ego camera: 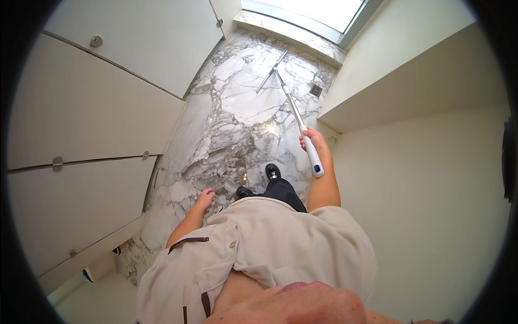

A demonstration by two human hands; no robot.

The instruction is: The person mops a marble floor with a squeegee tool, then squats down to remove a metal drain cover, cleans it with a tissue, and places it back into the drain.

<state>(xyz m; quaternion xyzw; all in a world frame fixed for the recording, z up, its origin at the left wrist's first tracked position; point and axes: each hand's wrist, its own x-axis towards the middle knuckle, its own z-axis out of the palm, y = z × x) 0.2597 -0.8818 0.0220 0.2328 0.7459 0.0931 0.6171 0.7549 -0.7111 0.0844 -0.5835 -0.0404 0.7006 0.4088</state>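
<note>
My right hand (315,141) is closed around the white grip of a long-handled floor squeegee (295,108). Its metal pole slants forward and away from me, and the butt end of the grip lies over my forearm. The thin, wide squeegee head (265,81) rests on the veined marble floor (251,99), short of the window sill. At my left side hangs my left hand (206,198), its fingers loosely curled together with nothing seen in them; the palm is hidden. Below me, my black shoes (273,171) stand on the glossy floor.
Pale panels (93,105) with metal fittings line the left side. A square floor drain (316,90) lies right of the squeegee head. Ahead, a marble sill (291,38) runs under a bright window (307,12). A pale wall (404,170) with a projecting edge bounds the right.
</note>
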